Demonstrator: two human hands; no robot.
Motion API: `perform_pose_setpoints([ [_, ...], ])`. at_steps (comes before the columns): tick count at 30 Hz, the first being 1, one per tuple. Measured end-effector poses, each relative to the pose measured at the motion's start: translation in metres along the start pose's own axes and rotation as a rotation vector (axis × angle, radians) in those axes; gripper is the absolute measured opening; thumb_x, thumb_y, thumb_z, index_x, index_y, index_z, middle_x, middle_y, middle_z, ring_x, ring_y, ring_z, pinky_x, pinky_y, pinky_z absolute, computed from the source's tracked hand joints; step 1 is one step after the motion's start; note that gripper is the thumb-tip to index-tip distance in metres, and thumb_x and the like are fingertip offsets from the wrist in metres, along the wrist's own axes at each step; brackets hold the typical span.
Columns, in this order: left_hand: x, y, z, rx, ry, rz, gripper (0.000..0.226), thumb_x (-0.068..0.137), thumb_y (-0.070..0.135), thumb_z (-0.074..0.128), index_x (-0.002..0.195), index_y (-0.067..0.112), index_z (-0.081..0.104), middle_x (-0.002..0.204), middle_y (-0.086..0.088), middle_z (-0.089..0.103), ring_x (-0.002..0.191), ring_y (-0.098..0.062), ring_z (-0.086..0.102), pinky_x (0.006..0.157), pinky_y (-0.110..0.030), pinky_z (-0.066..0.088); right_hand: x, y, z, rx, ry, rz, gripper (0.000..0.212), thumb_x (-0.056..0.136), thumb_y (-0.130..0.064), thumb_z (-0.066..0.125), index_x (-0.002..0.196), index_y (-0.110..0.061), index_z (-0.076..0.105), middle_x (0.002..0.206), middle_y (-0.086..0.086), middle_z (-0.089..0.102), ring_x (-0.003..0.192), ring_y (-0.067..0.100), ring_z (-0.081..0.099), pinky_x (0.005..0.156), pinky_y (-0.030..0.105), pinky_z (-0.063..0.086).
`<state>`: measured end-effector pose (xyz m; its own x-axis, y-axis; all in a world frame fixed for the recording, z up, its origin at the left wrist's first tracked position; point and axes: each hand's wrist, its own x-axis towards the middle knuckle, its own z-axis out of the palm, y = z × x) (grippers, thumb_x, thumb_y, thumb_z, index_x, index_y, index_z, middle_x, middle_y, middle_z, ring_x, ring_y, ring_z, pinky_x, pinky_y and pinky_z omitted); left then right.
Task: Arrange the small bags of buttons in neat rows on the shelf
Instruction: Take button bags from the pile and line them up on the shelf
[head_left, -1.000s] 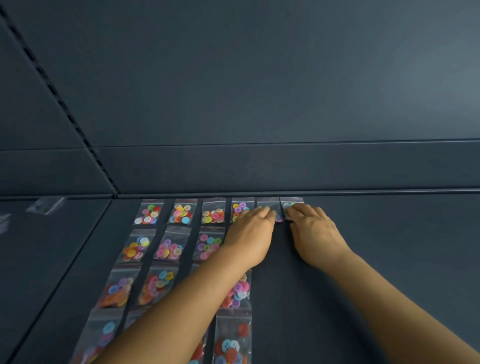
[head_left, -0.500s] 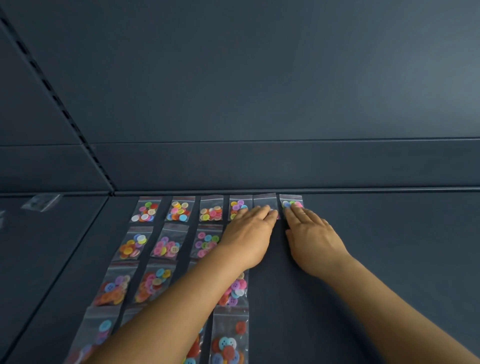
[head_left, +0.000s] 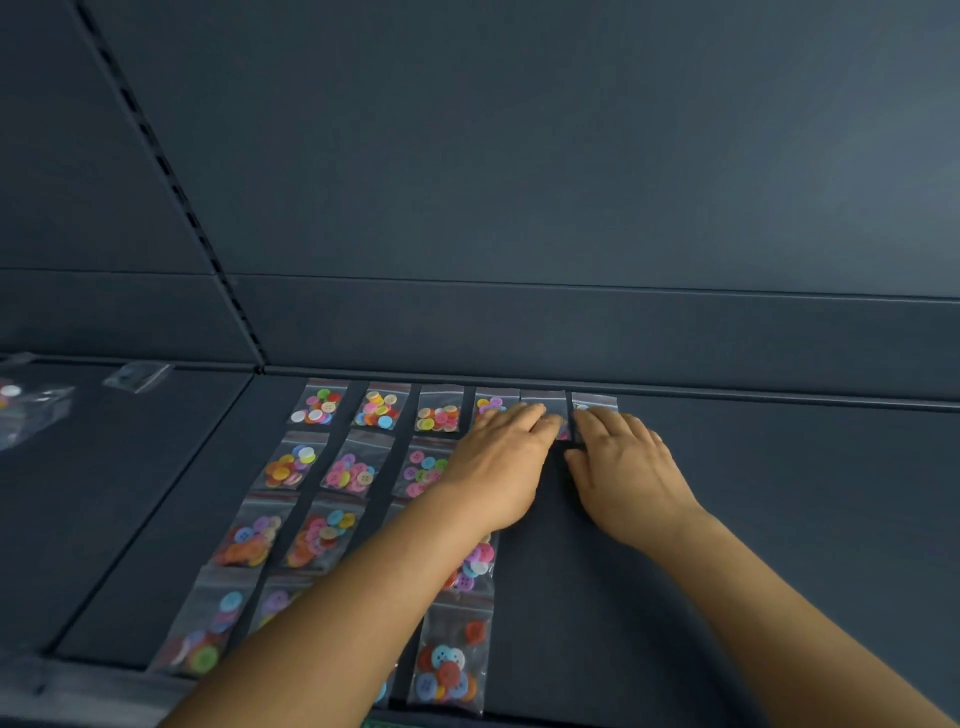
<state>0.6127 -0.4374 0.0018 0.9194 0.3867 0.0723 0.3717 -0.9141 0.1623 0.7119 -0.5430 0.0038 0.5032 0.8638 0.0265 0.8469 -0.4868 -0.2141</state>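
Bags of buttons (head_left: 318, 407), small clear zip pouches holding round coloured buttons, lie flat in rows on the smooth dark shelf (head_left: 779, 519). Left hand (head_left: 501, 457) and right hand (head_left: 626, 462) rest palm-down on the back row's last two bags, fingers (head_left: 535, 415) straight, gripping nothing

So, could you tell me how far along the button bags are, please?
Four columns of bags already lie in neat rows on the shelf. The left hand and right hand rest flat on the fifth and sixth back-row bags. Loose bags wait on the left.
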Motion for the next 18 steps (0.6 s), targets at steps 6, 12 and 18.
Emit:
perform_pose_setpoints([
  [6,-0.036,-0.022,-0.027,-0.033,0.094,-0.141,0.054,0.097,0.022,0.047,0.147,0.02,0.027,0.149,0.001,0.031,0.137,-0.021,0.029,0.111,-0.034,0.026,0.007,-0.033,-0.008,0.063,0.064,-0.092,0.05,0.095,-0.035,0.046,0.14,-0.016,0.036,0.14,0.003,0.041,0.127,0.025,0.037,0.105,0.033,0.03],
  [12,-0.095,-0.072,-0.055,-0.038,0.181,-0.294,0.055,0.098,0.029,0.046,0.148,0.025,0.024,0.149,0.006,0.029,0.138,-0.017,0.025,0.113,-0.031,0.022,0.013,-0.106,-0.01,0.079,0.056,-0.268,0.058,0.094,-0.042,0.046,0.144,-0.017,0.03,0.144,0.003,0.036,0.131,0.024,0.034,0.111,0.034,0.027],
  [18,-0.172,-0.148,-0.076,-0.026,0.225,-0.407,0.055,0.097,0.031,0.046,0.148,0.026,0.025,0.148,0.007,0.031,0.136,-0.016,0.029,0.112,-0.027,0.022,0.017,-0.205,0.009,0.089,0.017,-0.382,0.058,0.095,-0.045,0.041,0.145,-0.02,0.027,0.146,0.001,0.034,0.134,0.023,0.031,0.112,0.034,0.023],
])
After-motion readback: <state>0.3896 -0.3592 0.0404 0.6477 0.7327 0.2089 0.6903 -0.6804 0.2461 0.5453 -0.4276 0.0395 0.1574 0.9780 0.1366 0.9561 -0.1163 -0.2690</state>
